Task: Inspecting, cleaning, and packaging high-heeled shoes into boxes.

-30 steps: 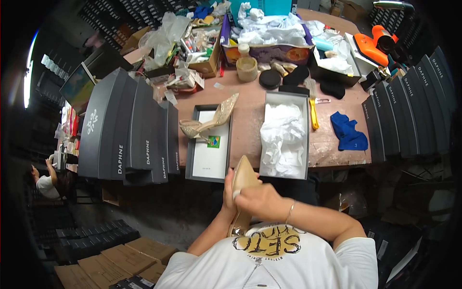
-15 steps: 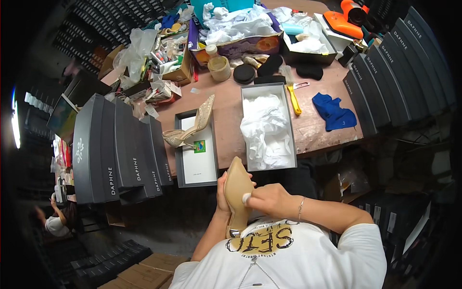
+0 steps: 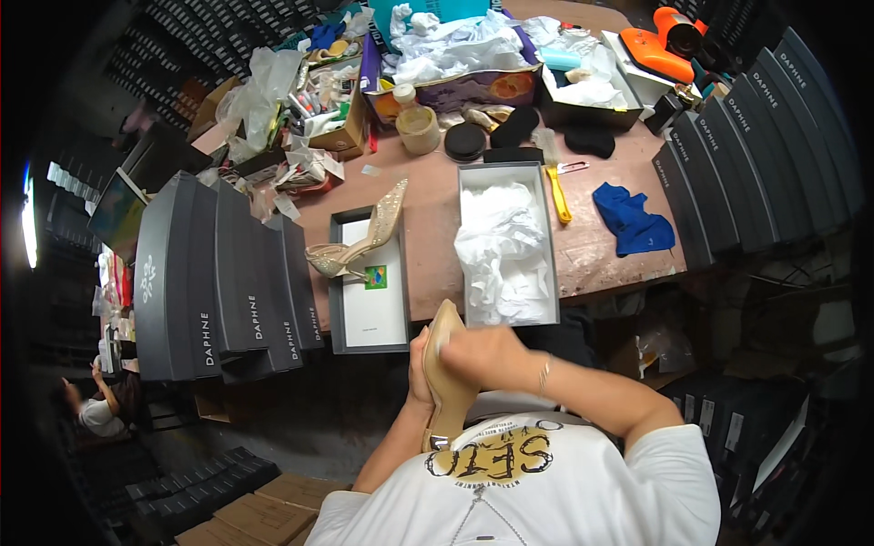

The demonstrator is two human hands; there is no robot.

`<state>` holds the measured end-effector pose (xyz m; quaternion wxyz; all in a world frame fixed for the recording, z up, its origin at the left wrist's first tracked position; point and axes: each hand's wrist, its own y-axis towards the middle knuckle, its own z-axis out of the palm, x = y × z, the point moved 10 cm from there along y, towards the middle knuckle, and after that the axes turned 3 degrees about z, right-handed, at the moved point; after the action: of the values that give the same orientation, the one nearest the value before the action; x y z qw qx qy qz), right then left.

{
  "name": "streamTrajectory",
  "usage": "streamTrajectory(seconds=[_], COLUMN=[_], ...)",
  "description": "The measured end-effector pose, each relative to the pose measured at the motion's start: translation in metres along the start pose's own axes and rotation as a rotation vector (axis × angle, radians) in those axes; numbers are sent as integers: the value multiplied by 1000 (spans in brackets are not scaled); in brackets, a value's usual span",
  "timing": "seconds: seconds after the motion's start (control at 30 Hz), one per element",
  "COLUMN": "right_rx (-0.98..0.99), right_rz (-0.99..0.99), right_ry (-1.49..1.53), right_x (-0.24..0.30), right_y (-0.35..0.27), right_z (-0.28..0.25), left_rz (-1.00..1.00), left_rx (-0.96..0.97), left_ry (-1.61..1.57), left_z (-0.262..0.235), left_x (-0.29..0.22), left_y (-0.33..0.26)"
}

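Observation:
A high-heeled shoe point(image 3: 443, 394) is held in front of my chest, its tan sole turned up and its toe pointing at the table. My left hand point(image 3: 419, 371) grips it from the left side, fingers wrapped around the upper. Blurred by motion, my right hand point(image 3: 492, 358) is closed over the front of the sole; a bit of white shows at its fingertips, too smeared to name. The matching glittery gold shoe point(image 3: 373, 232) lies across a grey box lid point(image 3: 369, 344). To its right stands a grey shoebox point(image 3: 552, 273) filled with white tissue paper point(image 3: 501, 237).
Dark shoeboxes stand in rows at the left point(image 3: 177, 282) and right point(image 3: 728, 164). A yellow-handled brush point(image 3: 559, 196) and blue cloth point(image 3: 631, 219) lie right of the shoebox. Farther back are a glue jar point(image 3: 418, 129), black round tin point(image 3: 464, 141) and purple carton point(image 3: 473, 91). Another person point(image 3: 102, 414) sits far left.
My right hand has moved up along the sole from its middle toward the toe. The left hand and the shoe have barely shifted.

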<state>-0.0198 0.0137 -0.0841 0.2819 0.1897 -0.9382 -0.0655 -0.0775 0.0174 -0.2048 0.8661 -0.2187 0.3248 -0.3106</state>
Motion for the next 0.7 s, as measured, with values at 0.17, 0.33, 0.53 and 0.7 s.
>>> streamTrajectory(seconds=[0.17,0.33,0.53,0.7], right_rx=[131,-87,-58,-193], right_rz=[20,-315,-7,76], right_ry=[-121,-97,-76,34], right_x=[5,63,4,-38], right_y=[14,-3,3,8], right_z=[-4,-7,1,-14], left_rz=[-61,-35,10,-98], left_rx=[286,102,18,291], left_ry=[100,164,96,135], left_z=[12,-3,-2,31], left_x=[9,-3,-1,6], left_y=[0,2,-3,-5])
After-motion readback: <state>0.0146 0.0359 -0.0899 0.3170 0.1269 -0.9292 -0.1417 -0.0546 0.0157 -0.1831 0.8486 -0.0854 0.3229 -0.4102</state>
